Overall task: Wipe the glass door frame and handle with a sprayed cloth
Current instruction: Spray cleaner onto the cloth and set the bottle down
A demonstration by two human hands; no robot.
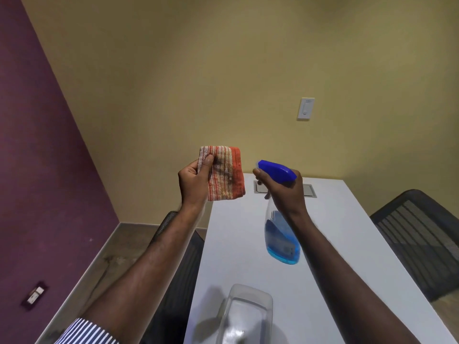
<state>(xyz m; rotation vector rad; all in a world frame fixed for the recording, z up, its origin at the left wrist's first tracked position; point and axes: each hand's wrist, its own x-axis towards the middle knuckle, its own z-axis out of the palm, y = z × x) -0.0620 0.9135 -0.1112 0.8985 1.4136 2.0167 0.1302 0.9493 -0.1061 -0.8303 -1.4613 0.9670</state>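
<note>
My left hand (195,181) holds a folded orange and white striped cloth (224,173) upright in front of me, thumb pressed on its face. My right hand (285,192) grips the neck of a clear spray bottle (282,240) with blue liquid in its lower part. The bottle's blue trigger head (277,170) has its nozzle pointing left at the cloth, a short gap away. Both are held above the far end of a white table (335,244). No glass door, frame or handle is in view.
A clear plastic container (248,311) stands on the table's near end. A grey inset plate (309,189) sits at its far end. Dark mesh chairs stand at the right (417,239) and left (173,276) of the table. A purple wall is on the left, a yellow wall with a switch (306,108) ahead.
</note>
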